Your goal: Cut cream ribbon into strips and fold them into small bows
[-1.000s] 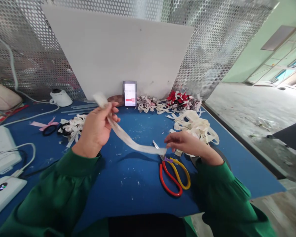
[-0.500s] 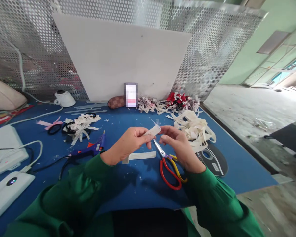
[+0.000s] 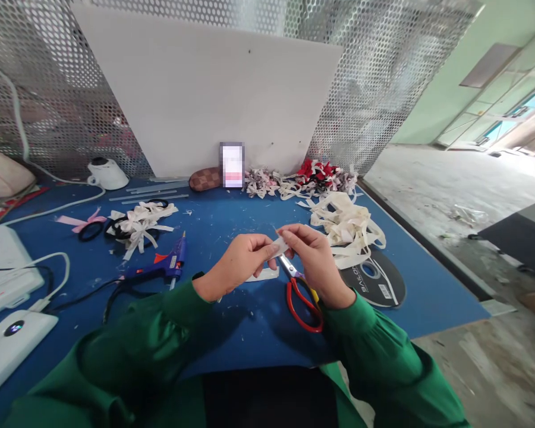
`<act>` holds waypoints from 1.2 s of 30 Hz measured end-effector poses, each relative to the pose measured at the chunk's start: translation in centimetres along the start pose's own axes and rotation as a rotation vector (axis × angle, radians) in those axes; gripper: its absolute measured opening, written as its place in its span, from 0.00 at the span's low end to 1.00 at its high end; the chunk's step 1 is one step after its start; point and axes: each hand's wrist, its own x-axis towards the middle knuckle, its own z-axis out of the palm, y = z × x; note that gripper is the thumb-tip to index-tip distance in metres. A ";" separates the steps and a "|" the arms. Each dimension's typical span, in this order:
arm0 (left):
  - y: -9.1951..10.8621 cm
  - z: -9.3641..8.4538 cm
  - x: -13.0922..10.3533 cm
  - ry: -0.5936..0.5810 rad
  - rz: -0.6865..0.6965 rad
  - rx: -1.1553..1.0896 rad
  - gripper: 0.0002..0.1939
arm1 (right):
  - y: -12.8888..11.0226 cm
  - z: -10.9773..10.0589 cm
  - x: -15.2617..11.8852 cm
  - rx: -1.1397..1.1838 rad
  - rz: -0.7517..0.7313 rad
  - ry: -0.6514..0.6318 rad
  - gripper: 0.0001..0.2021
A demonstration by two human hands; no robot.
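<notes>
Pinching between thumbs and fingers, the left hand (image 3: 243, 260) and right hand (image 3: 312, 258) clamp a pale fabric strip (image 3: 280, 246) at the tip of the metal-bladed scissors (image 3: 293, 271); right of the scissors lie a round black disc (image 3: 393, 288) and, farther back, crumpled cream ribbon (image 3: 345, 224).

Brown checkered pouch (image 3: 204, 179) beside an upright phone (image 3: 232, 166), both before a white board (image 3: 214, 89), perforated silvery sheeting (image 3: 374, 89) behind
</notes>
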 end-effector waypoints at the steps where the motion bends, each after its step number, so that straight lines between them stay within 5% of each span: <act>1: -0.1 0.0 0.0 0.022 -0.003 0.003 0.18 | -0.1 -0.5 -0.1 -0.042 -0.015 0.016 0.15; 4: -0.6 -0.3 0.3 0.073 -0.017 -0.026 0.17 | -0.4 -3.0 -1.5 -0.430 -0.104 0.019 0.15; 8: -1.2 -0.6 0.9 0.105 -0.036 -0.060 0.18 | 0.5 -5.9 -5.7 -1.111 -0.022 -0.269 0.13; 12: -1.9 -0.6 1.2 0.120 -0.044 -0.089 0.19 | 2.5 -6.3 -9.5 -1.353 -0.032 -0.292 0.22; 23: -2.0 -0.9 1.3 0.261 0.014 -0.144 0.15 | 4.0 -5.4 -9.3 -1.445 -0.053 -0.307 0.35; 29: -2.0 -1.4 1.3 0.286 0.051 -0.164 0.16 | 3.8 -6.9 -8.4 -1.308 0.096 -0.304 0.34; 32: -1.9 -1.5 1.4 0.303 0.045 -0.212 0.17 | 3.3 -8.2 -7.8 -1.076 0.201 -0.273 0.31; 36: -1.9 -1.6 1.5 0.349 0.023 -0.259 0.17 | 1.3 -8.8 -6.6 -0.448 0.160 -0.244 0.34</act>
